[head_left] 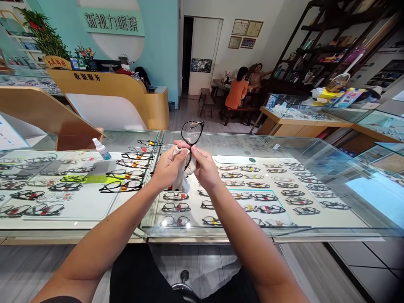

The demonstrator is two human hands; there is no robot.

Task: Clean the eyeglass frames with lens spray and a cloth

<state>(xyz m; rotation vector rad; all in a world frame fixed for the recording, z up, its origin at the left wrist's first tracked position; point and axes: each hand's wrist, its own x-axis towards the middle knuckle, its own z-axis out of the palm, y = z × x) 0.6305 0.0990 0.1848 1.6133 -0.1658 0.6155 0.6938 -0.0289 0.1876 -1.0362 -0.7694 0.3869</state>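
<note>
A pair of black-rimmed eyeglasses (192, 133) is held up on edge above the glass counter, one lens pointing upward. My left hand (169, 165) is closed around a pale cleaning cloth (181, 180), pinching it against the lower part of the eyeglasses. Thumb and fingers of my right hand (204, 166) grip the frame near its middle, with part of the cloth beside them. Both hands nearly meet, and they hide most of the lower lens. To the left, a white spray bottle (102, 150) stands upright on the counter.
Under my arms stretches the glass display counter (221, 232), with many eyeglasses in rows. A column of black eyeglasses (135, 156) lies left of my hands. Beyond are a wooden cashier desk (126, 90), another showcase (303, 118) and two people at a table, one in an orange top (236, 93).
</note>
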